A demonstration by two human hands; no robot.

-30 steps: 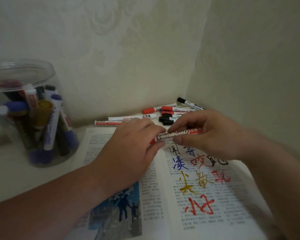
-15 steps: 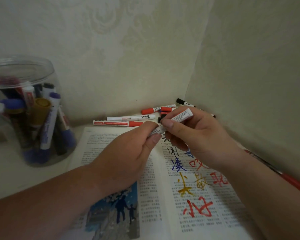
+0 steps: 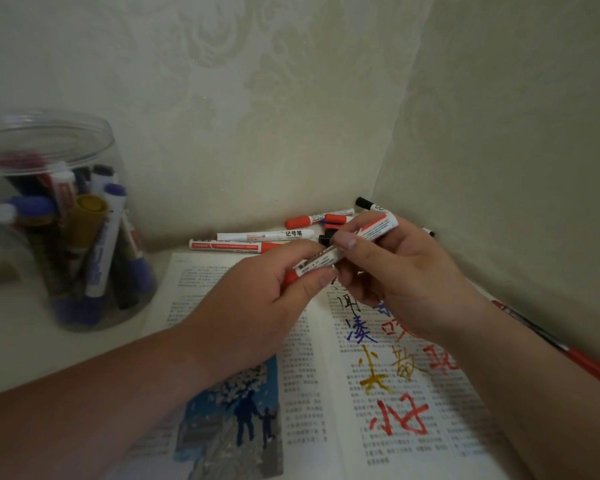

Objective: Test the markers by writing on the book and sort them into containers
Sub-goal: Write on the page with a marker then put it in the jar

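The marker (image 3: 326, 263) lies along 8-to-2 o'clock, left hand (image 3: 257, 306) pinching its red end, right hand (image 3: 402, 282) pinching the barrel.

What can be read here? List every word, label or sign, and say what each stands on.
"记号笔": on the white marker behind the book.
"凑": blue handwriting, book's right page.
"好": red handwriting, lower on that page.
Unreadable: the book's print, the label of the held marker gripped by left hand and right hand, labels in the jar; remaining handwriting unclear.
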